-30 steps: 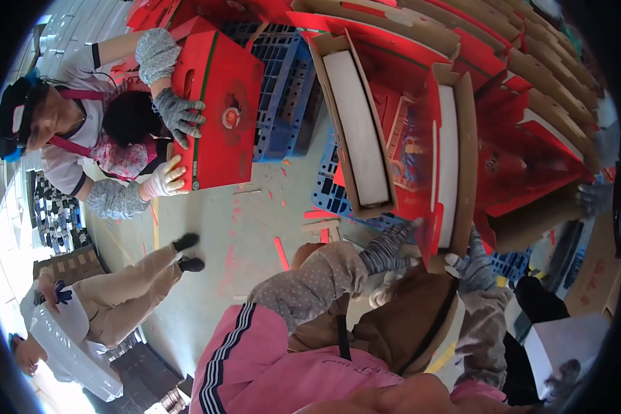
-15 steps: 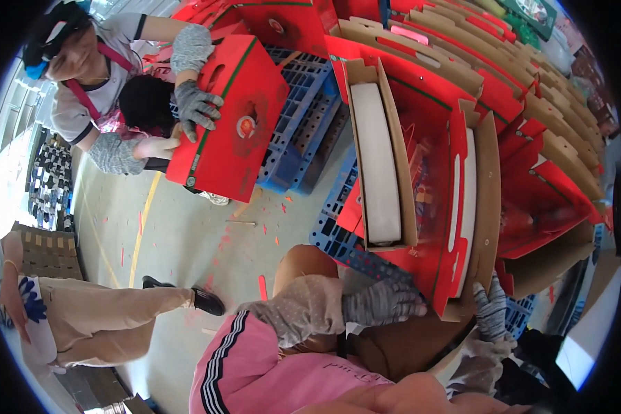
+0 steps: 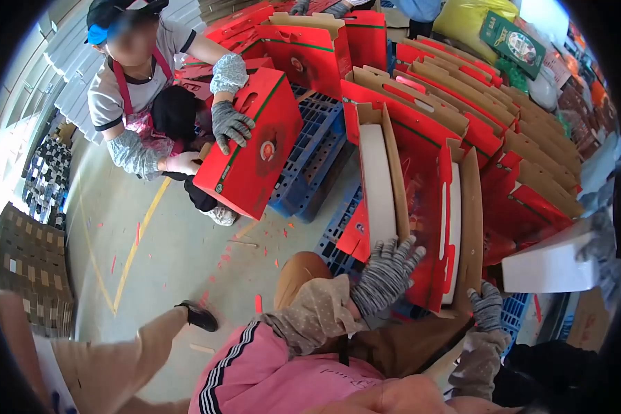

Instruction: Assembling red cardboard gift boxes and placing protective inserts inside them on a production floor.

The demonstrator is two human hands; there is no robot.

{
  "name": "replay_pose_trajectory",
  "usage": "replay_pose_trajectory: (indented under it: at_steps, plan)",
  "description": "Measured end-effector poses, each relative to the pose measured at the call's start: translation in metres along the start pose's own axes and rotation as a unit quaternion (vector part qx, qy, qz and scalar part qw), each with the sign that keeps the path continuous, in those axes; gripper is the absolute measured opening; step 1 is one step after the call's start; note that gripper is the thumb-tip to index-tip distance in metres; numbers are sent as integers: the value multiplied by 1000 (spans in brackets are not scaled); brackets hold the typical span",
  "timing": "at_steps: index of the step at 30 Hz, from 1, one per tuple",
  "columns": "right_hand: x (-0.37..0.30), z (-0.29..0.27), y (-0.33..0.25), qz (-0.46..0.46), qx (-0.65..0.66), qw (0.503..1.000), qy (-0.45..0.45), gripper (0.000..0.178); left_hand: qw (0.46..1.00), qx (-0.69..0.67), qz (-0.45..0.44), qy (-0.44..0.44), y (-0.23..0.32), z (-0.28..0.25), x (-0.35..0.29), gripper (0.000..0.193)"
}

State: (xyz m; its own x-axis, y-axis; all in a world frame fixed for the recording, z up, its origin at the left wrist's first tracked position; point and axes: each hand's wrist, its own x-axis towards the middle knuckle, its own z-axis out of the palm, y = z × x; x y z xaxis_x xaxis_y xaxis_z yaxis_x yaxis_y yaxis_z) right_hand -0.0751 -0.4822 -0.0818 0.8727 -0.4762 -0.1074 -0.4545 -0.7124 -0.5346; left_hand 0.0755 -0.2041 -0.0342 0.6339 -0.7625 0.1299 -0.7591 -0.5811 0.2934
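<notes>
My left hand (image 3: 388, 276), in a grey striped glove, has its fingers spread over the near end of a narrow red carton (image 3: 391, 148). A white block (image 3: 379, 186) fills that carton's open top, and my fingertips reach its near end. Beside it on the right stands another open red carton (image 3: 470, 228) with a white slab (image 3: 455, 234) inside. My right hand (image 3: 487, 307), gloved alike, has its fingers bent around this carton's near lower corner; its thumb is hidden.
Rows of open red cartons (image 3: 435, 110) stand beyond on blue pallets (image 3: 310, 165). At the upper left a gloved co-worker (image 3: 134, 76) holds a red carton (image 3: 255, 145). Another gloved hand (image 3: 600, 241) at the right holds a white block (image 3: 552, 265). A person's leg (image 3: 117, 359) shows at the lower left.
My left hand has risen onto the left carton's near end, fingers now spread. My right hand has closed in on the right carton's corner. A white block in another person's hand has appeared at the right.
</notes>
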Motion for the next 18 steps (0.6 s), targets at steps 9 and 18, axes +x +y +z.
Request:
replay_pose_trajectory:
  at_steps: [9,18]
  plan:
    - [1,-9,2,-29,-90,982,162,38,996,84,-26,-32,-35,20,-4,17]
    - [-50,-32,-167,-210,-100,961,152,36,979,121,161,-40,-53,17,-13,22]
